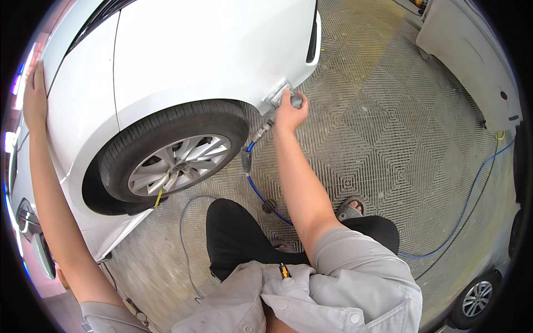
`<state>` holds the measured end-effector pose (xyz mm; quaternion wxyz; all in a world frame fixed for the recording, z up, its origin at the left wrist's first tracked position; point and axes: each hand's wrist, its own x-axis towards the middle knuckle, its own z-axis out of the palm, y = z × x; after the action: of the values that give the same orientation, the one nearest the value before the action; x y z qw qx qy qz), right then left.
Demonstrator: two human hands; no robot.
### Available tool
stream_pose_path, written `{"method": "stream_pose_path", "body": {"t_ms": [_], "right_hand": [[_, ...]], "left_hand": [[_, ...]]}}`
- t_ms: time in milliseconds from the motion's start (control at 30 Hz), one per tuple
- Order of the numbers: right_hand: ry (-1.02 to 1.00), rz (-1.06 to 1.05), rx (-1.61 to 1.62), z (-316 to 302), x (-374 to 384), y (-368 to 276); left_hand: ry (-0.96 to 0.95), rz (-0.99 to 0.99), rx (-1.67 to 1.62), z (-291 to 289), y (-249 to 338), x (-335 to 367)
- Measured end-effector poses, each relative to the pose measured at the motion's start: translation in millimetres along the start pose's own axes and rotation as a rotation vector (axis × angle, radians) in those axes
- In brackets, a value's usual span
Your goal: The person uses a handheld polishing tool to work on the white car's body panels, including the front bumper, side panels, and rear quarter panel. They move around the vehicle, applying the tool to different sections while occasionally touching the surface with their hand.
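Note:
A white car (211, 50) fills the upper left, its wheel (180, 164) close in front of me. My right hand (291, 115) grips a small grey air sander (297, 101) at the lower bumper corner, just right of the tyre. The sander's flat pad lies against the white panel, or very near it. From the tool a metal fitting (263, 131) leads down to a blue air hose (257, 191). Far to the left, my left hand (35, 99) lies on the car's body with its fingers stretched out, holding nothing.
The blue hose runs down between my legs over the patterned grating floor (383, 133). Another blue hose (466, 213) and a dark cable curve across the right side. A white panel (472, 61) stands at upper right. Another car wheel (476, 298) shows at lower right.

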<state>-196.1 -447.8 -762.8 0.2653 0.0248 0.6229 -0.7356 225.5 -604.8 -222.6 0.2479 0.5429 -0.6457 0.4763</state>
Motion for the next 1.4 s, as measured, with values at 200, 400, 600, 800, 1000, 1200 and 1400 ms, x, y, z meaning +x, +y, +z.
{"method": "stream_pose_path", "body": {"t_ms": [200, 400, 600, 800, 1000, 1200, 1400], "right_hand": [[-0.038, 0.053, 0.001, -9, -11, 6], [-0.168, -0.052, 0.039, -11, -41, -34], [-0.073, -0.167, -0.034, -2, -13, -57], [-0.178, -0.342, 0.0, 0, -34, -106], [-0.259, -0.536, -0.061, 3, -56, -141], [-0.139, -0.452, -0.13, 14, -2, -182], [-0.406, -0.665, -0.104, 6, -86, -191]], "left_hand": [[-0.046, -0.006, -0.088, -18, 15, -2], [-0.083, -0.031, -0.113, -26, 21, -7], [-0.067, -0.02, -0.088, -22, 19, -9], [-0.082, -0.038, -0.098, -27, 23, -9], [-0.1, -0.069, -0.124, -37, 36, -10], [-0.137, -0.132, -0.155, -47, 50, -13], [-0.128, -0.12, -0.173, -51, 57, -14]]}}
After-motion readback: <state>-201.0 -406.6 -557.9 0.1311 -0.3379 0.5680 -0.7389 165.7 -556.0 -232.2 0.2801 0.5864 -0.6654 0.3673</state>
